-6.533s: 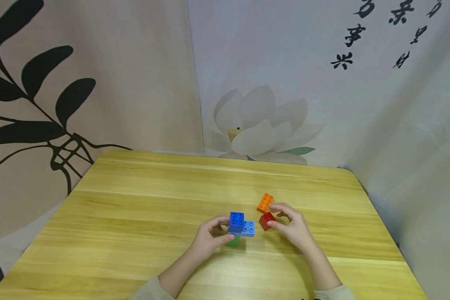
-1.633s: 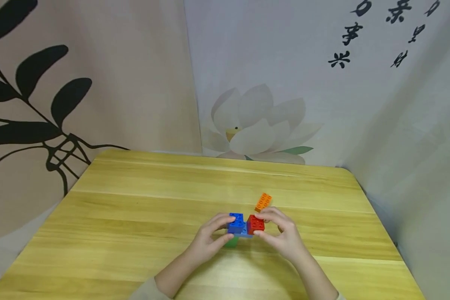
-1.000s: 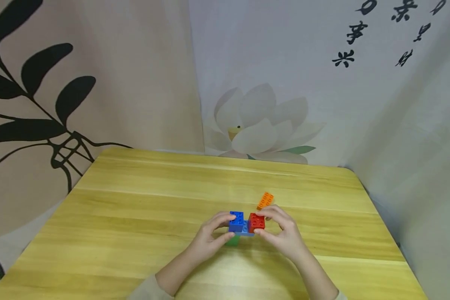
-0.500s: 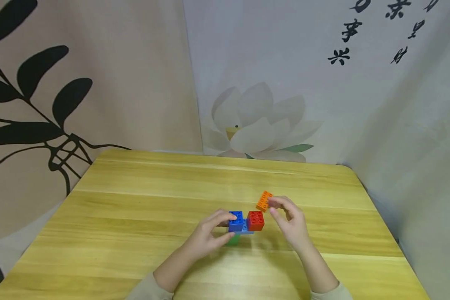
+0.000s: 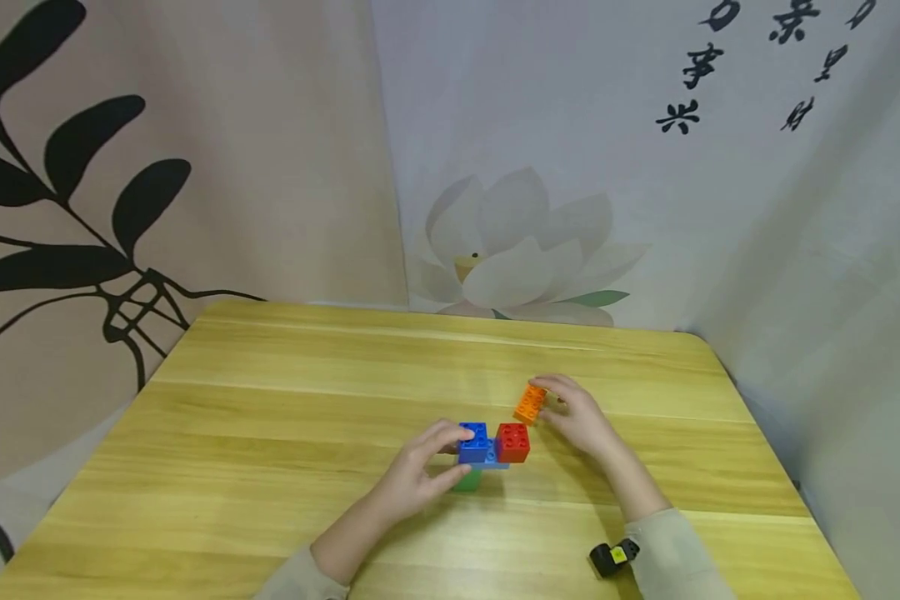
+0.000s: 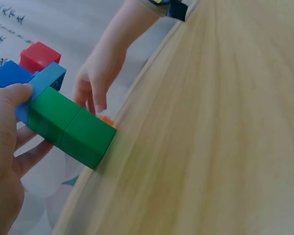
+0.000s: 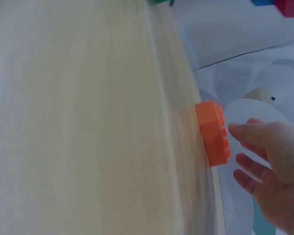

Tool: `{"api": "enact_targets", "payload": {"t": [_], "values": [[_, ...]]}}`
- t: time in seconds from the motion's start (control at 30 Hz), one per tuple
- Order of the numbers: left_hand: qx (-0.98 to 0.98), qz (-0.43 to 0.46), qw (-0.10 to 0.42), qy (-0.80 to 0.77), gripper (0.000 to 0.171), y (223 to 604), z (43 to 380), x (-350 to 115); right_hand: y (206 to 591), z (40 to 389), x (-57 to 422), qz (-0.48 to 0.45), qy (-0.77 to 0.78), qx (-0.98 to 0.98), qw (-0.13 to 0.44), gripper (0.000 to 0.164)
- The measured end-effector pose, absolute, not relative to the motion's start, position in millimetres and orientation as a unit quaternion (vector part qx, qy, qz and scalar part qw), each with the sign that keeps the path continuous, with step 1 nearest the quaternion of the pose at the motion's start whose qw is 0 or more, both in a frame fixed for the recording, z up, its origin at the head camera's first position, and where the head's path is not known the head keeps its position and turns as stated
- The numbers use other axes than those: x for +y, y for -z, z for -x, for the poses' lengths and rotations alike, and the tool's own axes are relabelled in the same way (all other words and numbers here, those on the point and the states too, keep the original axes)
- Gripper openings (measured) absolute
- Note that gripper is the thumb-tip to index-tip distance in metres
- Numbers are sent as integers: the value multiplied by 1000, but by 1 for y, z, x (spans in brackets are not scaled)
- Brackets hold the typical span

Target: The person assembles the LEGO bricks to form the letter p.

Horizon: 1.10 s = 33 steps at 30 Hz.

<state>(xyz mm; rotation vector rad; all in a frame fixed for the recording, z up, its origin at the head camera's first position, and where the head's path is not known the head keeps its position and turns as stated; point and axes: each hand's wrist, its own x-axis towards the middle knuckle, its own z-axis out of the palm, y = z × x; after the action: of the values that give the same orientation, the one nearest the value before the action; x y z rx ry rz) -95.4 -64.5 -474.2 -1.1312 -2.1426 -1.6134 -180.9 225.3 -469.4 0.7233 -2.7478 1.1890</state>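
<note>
My left hand (image 5: 414,473) grips a built stack of toy bricks, thumb and fingers at the blue brick (image 5: 472,442) and the parts below it. A light blue brick (image 6: 51,76) runs across two stacked green bricks (image 6: 71,126). On its other end sits a red brick (image 5: 513,442), beside the blue one with a gap between. An orange brick (image 5: 530,405) lies on the table just behind the stack. Around it my right hand (image 5: 581,419) spreads thumb and fingers; the right wrist view shows a gap between the fingertips (image 7: 237,131) and the orange brick's studs.
The wooden table (image 5: 285,400) reaches back to a curtain (image 5: 307,167) printed with leaves, a lotus and characters. A black wrist camera (image 5: 611,558) sits at the right sleeve (image 5: 678,554), close over the table's near side.
The red brick has gone from beside the orange brick onto the light blue one. My right hand has let it go and moved back to the orange brick. The left hand keeps its grip.
</note>
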Motion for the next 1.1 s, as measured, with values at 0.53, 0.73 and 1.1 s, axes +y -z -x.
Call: {"api": "enact_targets", "payload": {"t": [0.53,0.73,1.1], "values": [[-760,294,66,576,66,473,86,-61,470,192,224,-295,-258,-920,-9,37],[-753,286,60,590,64,474,86,-62,474,190,227,-280,-270,-921,21,36],[-736,271,63,617,62,480,87,-61,463,173,229,-233,-349,-906,60,38]]}}
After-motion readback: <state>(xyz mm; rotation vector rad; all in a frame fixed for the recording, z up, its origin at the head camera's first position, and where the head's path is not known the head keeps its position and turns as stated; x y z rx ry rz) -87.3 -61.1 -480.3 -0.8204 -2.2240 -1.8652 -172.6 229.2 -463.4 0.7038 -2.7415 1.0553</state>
